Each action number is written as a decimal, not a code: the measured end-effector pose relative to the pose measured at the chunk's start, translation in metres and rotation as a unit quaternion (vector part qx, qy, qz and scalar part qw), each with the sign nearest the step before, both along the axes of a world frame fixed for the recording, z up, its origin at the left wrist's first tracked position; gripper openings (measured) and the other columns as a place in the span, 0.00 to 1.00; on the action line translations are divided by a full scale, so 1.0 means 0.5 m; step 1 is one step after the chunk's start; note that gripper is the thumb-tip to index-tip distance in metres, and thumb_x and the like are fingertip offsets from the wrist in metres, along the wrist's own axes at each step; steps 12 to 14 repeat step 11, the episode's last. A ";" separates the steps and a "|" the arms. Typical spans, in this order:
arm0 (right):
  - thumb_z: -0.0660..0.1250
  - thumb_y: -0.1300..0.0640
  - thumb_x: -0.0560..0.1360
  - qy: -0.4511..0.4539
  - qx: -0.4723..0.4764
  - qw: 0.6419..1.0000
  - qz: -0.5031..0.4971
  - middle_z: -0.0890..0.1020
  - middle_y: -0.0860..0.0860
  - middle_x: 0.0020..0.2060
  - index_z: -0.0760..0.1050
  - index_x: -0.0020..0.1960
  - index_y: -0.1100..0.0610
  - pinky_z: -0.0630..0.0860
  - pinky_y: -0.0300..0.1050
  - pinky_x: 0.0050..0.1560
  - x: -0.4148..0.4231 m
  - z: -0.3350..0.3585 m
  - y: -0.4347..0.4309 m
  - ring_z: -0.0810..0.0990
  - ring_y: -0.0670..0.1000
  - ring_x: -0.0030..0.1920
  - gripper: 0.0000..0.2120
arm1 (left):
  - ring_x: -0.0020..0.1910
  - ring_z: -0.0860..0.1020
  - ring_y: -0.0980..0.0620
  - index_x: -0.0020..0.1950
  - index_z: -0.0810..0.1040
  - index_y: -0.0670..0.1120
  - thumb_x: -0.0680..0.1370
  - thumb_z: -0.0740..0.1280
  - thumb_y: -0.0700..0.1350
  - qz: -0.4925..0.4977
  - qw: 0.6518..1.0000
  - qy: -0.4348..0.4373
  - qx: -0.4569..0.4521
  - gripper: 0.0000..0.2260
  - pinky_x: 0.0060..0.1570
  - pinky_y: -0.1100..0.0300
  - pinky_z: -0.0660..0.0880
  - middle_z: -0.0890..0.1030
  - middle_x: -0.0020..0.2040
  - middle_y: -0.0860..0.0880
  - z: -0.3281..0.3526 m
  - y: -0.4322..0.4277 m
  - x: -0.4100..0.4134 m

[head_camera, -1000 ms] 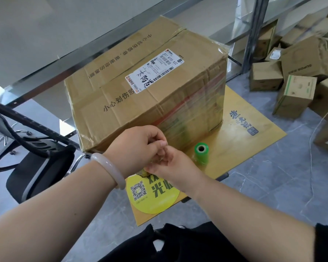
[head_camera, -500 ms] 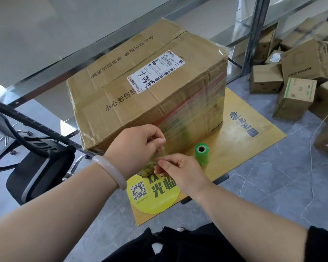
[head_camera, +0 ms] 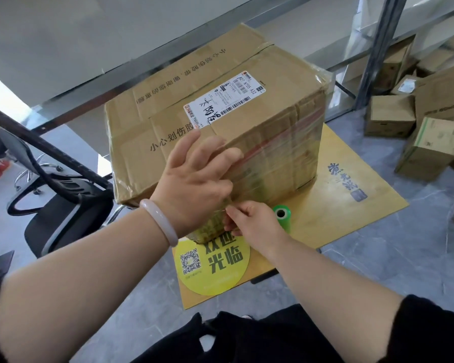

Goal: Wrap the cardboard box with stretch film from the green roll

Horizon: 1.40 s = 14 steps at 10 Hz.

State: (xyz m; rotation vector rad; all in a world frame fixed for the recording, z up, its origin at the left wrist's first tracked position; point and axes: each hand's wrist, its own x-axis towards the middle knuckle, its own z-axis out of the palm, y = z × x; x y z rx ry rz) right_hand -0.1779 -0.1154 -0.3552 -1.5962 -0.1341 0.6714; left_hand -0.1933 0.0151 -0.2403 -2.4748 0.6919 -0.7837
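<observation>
Small cartons [head_camera: 427, 121] piled right; black office chair [head_camera: 60, 205] left; yellow sticker [head_camera: 212, 265], apparently round, on board [head_camera: 351, 205].

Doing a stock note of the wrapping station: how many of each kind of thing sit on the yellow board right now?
Cardboard box: 1
Green roll: 1
Round yellow sticker: 1
Total on the yellow board: 3

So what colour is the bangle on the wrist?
Pale milky pink, almost white. The bangle on the left wrist shows best in the head view.
</observation>
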 end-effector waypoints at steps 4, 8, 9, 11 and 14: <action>0.60 0.42 0.78 -0.117 -0.215 0.964 0.103 0.83 0.57 0.37 0.78 0.44 0.59 0.80 0.55 0.45 0.065 0.025 -0.001 0.81 0.59 0.37 0.20 | 0.70 0.64 0.42 0.76 0.63 0.57 0.64 0.74 0.55 0.145 0.986 0.050 -0.058 0.42 0.74 0.34 0.55 0.59 0.76 0.45 -0.003 0.001 0.025; 0.57 0.49 0.81 -0.257 -0.312 0.877 0.259 0.83 0.58 0.48 0.78 0.54 0.57 0.73 0.44 0.46 0.104 0.064 -0.053 0.81 0.59 0.49 0.16 | 0.67 0.74 0.41 0.77 0.66 0.54 0.72 0.72 0.57 0.152 0.973 0.112 -0.136 0.35 0.69 0.36 0.67 0.74 0.72 0.45 0.021 -0.010 0.026; 0.58 0.46 0.80 -0.267 -0.311 0.871 0.270 0.83 0.55 0.50 0.78 0.58 0.53 0.76 0.46 0.48 0.112 0.086 -0.083 0.80 0.57 0.51 0.15 | 0.69 0.72 0.43 0.77 0.66 0.54 0.75 0.66 0.60 0.169 0.966 0.121 -0.151 0.32 0.71 0.37 0.65 0.73 0.73 0.46 0.030 -0.003 0.016; 0.61 0.43 0.78 -0.346 -0.242 0.843 0.333 0.81 0.49 0.52 0.78 0.59 0.49 0.75 0.48 0.54 0.115 0.196 -0.112 0.78 0.50 0.53 0.16 | 0.73 0.69 0.44 0.78 0.65 0.56 0.75 0.56 0.68 0.257 0.929 0.155 -0.215 0.33 0.73 0.38 0.63 0.71 0.76 0.48 0.067 0.025 -0.011; 0.61 0.43 0.78 -0.346 -0.242 0.843 0.333 0.81 0.49 0.52 0.78 0.59 0.49 0.75 0.48 0.54 0.115 0.196 -0.112 0.78 0.50 0.53 0.16 | 0.73 0.69 0.44 0.78 0.65 0.56 0.75 0.56 0.68 0.257 0.929 0.155 -0.215 0.33 0.73 0.38 0.63 0.71 0.76 0.48 0.067 0.025 -0.011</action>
